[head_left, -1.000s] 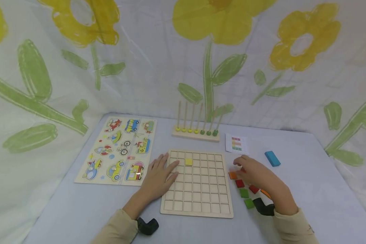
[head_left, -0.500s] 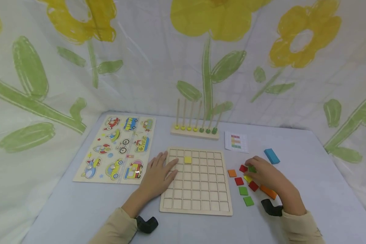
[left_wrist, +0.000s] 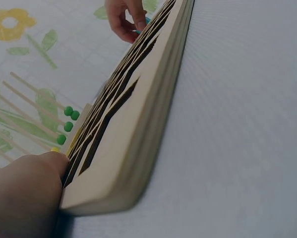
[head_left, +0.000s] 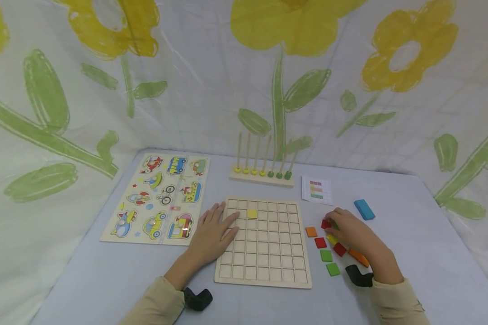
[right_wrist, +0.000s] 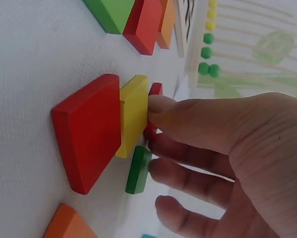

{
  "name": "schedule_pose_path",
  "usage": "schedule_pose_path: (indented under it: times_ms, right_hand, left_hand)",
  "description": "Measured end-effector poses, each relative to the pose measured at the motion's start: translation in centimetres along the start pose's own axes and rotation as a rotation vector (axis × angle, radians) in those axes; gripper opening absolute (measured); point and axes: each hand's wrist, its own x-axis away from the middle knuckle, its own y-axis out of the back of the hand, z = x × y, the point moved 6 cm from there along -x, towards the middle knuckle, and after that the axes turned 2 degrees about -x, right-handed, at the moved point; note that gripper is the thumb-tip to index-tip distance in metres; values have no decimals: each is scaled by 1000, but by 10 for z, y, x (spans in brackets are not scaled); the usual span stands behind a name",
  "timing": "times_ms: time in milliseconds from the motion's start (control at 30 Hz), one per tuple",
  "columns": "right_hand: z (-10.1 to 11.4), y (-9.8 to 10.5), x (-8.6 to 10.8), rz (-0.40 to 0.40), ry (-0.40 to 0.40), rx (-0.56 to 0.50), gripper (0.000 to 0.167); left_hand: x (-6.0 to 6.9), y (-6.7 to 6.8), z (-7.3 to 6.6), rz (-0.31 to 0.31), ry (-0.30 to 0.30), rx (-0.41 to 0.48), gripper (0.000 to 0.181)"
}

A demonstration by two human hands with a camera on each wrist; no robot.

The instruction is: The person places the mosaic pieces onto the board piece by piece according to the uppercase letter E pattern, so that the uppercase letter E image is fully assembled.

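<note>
Right wrist view: the right hand (right_wrist: 242, 158) has its thumb tip at a flat yellow square tile (right_wrist: 132, 121) and bent fingers beside a dark green square tile (right_wrist: 138, 171); whether they pinch anything, I cannot tell. Under the spread fingers of the left hand (head_left: 210, 235) lies a pale wooden grid board (head_left: 262, 260).

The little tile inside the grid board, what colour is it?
Yellow. The tile in the grid board shows best in the head view.
</note>
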Motion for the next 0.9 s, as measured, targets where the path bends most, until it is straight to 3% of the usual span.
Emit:
schedule_pose_path:
  times_ms: [200, 400, 600, 733, 900]
  right_hand:
    - [4, 1, -1, -17, 16, -4, 34]
    - [32, 0, -7, -26, 53, -97, 24]
    - [75, -5, -22, -84, 252, -71, 17]
    - [96, -6, -29, -138, 383, -52, 13]
    - [118, -5, -41, -169, 451, -54, 10]
  left_hand:
    - [-1, 1, -1, -2, -1, 1, 48]
    - [1, 1, -1, 12, 7, 0, 49]
    - [4, 2, 3, 12, 35, 13, 48]
    - [3, 0, 2, 13, 18, 12, 48]
    - [1, 2, -1, 2, 4, 7, 48]
